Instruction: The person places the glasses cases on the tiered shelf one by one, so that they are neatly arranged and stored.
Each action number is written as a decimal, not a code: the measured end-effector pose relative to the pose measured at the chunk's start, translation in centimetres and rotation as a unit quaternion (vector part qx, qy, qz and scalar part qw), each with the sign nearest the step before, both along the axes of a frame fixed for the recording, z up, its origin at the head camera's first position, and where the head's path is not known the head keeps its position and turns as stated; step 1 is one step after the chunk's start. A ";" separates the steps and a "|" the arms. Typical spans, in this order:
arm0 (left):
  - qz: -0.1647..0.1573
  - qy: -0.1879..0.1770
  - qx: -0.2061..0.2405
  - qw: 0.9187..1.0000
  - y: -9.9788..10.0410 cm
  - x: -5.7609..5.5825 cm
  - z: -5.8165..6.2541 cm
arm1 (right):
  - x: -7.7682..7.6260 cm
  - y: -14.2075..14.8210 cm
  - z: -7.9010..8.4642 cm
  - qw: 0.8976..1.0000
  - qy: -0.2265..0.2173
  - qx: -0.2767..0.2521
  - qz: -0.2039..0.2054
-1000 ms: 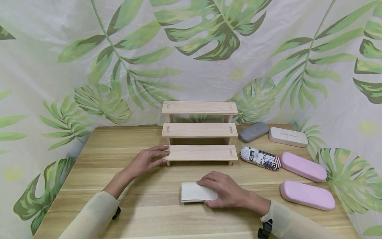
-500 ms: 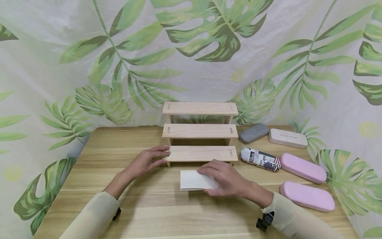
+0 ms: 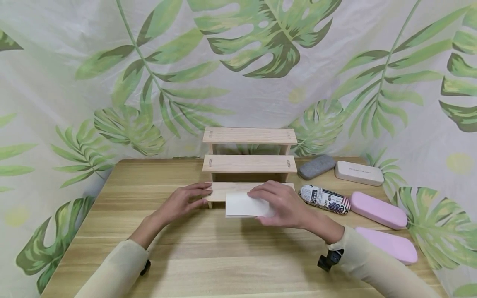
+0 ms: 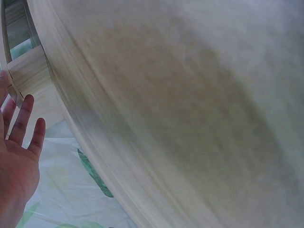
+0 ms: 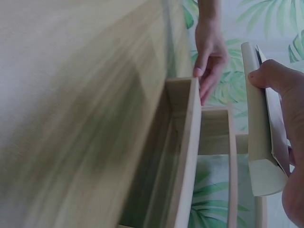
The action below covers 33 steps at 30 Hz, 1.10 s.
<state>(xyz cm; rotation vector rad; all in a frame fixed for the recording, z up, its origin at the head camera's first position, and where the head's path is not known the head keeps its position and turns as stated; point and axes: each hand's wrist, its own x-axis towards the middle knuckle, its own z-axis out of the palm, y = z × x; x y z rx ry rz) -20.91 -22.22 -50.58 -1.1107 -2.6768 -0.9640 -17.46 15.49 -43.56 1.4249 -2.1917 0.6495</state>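
Forward and up the white case [image 3: 242,205] had been carried since the earlier frame. At its left end the lowest shelf [image 3: 232,187] was touched by the left hand [image 3: 183,203], fingers apart. By the shelf's front edge the case was held in the air by the right hand [image 3: 286,205], clamped between thumb and fingers. Toward the worktop's [image 3: 201,260] right edge, five other cases [image 3: 379,210] were spread. For a clean carry, level handling, well clear of that shelf's edge, seemed called for.

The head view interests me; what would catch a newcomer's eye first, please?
Probably the stepped wooden stand in the middle, its lowest step partly hidden by the white case in the right hand. Next come two pink cases at right and the leafy cloth behind.
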 end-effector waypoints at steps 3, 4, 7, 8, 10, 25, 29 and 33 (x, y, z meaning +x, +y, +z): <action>0.001 0.002 0.000 1.000 0.0 0.0 0.0 | -0.5 0.0 0.6 1.000 -0.004 0.003 0.001; 0.001 0.004 0.000 1.000 0.0 0.0 0.0 | -0.6 0.0 0.8 1.000 -0.005 0.003 0.001; 0.001 0.011 -0.001 1.000 0.0 0.0 -0.1 | -1.1 0.0 1.1 1.000 -0.007 0.002 0.002; 0.001 0.013 -0.001 1.000 0.1 0.0 -0.1 | -1.2 -0.1 1.2 1.000 -0.006 0.002 0.001; 0.001 0.016 -0.001 1.000 0.1 0.0 -0.1 | -1.5 -0.1 1.4 1.000 -0.003 -0.001 0.001; 0.002 0.019 0.000 1.000 0.0 0.2 -0.1 | -3.7 -0.8 4.2 0.999 0.029 -0.024 0.002; 0.001 0.020 0.001 1.000 0.0 0.1 -0.2 | -4.1 -0.8 4.6 0.999 0.032 -0.026 -0.002; 0.000 0.019 0.002 1.000 0.0 0.1 -0.2 | -4.5 -0.8 4.9 0.999 0.035 -0.022 -0.008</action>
